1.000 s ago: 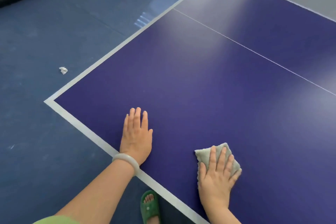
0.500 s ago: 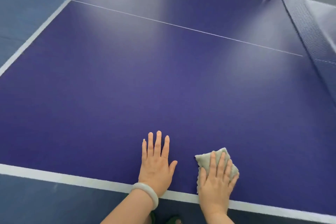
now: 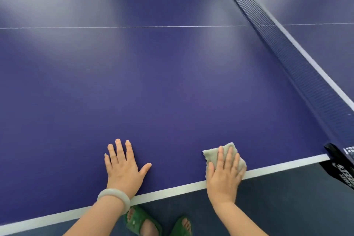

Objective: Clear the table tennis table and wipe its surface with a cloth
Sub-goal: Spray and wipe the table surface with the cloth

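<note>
On the head camera I see the blue surface (image 3: 172, 92) running out to the net (image 3: 298, 67) on the right. The left grip (image 3: 124, 170) lies flat and released on it, fingers spread, with a pale bangle (image 3: 115, 196) at the wrist. The right grip (image 3: 224, 176), fingers straight, presses the grey cloth (image 3: 210, 154) down at the white edge line (image 3: 172, 190). Below the edge are dark floor (image 3: 287, 197) and green sandals (image 3: 141, 222).

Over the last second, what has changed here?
The right hand has slid the cloth along the table, from near its corner toward the net, and out onto the white edge line; the left hand followed. Unchanged: both hands lie flat, the right one on the cloth.
</note>
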`<state>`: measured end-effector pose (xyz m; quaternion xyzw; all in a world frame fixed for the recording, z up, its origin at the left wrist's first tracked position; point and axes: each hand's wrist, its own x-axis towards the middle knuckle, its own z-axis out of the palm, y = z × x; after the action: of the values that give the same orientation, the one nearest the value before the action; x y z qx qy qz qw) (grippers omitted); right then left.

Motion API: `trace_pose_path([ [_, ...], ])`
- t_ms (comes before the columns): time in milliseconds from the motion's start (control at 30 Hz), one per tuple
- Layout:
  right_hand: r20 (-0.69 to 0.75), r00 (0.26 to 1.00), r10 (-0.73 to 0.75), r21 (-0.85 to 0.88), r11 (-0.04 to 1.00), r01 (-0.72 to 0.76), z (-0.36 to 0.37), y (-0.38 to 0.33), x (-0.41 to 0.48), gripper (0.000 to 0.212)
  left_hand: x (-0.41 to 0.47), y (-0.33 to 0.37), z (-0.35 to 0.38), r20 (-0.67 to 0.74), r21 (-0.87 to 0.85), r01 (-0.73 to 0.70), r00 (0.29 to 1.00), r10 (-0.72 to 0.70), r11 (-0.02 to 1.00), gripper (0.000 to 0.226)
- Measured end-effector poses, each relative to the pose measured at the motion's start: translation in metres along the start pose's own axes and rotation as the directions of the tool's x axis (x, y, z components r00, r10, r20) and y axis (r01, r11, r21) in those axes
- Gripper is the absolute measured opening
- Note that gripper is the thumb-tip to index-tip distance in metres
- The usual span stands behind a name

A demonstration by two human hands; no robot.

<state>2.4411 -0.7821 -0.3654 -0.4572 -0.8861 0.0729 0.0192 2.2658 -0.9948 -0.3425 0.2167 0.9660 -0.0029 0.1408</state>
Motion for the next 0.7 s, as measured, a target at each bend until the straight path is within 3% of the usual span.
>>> trace_pose_path([
  [100,0.065,0.928,-0.366,-0.025,0.929,0.368,0.003,-0.008,-0.023,0.061,-0.002,0.042,-0.008,-0.048,-0.009,-0.219,0.975,0.219,0.976,0.090],
  [167,0.055,0.906,-0.420,-0.045,0.905,0.422,0.003,0.011,-0.022,0.061,-0.003,0.072,-0.012,0.012,-0.030,-0.286,0.958,0.287,0.958,0.086],
  [200,0.034,0.933,-0.358,-0.060,0.931,0.359,0.003,0.020,-0.019,0.063,-0.003,0.085,-0.013,0.056,-0.045,-0.280,0.958,0.282,0.959,0.084],
  [267,0.007,0.995,-0.097,-0.032,0.995,0.097,0.002,0.032,-0.010,0.069,-0.005,0.108,-0.012,0.143,-0.008,-0.278,0.950,0.276,0.960,0.085],
  [333,0.021,0.987,0.161,0.056,0.985,-0.162,-0.002,0.039,-0.001,0.074,-0.009,0.125,-0.010,0.188,0.034,-0.242,0.954,0.232,0.970,0.090],
  [400,0.073,0.943,0.325,0.153,0.930,-0.333,-0.006,0.042,0.007,0.080,-0.011,0.138,-0.010,0.208,0.074,-0.200,0.961,0.181,0.977,0.098],
  [500,0.113,0.846,0.521,0.393,0.758,-0.520,-0.015,0.045,0.020,0.086,-0.012,0.148,-0.004,0.205,0.121,-0.179,0.967,0.151,0.976,0.112],
  [600,0.229,0.703,0.673,0.631,0.448,-0.634,-0.021,0.047,0.031,0.086,-0.006,0.151,0.002,0.247,0.108,-0.161,0.960,0.131,0.981,0.115],
  [700,0.253,0.639,0.727,0.662,0.352,-0.662,-0.025,0.046,0.031,0.082,-0.004,0.153,-0.001,0.292,0.134,-0.163,0.949,0.118,0.978,0.112],
])
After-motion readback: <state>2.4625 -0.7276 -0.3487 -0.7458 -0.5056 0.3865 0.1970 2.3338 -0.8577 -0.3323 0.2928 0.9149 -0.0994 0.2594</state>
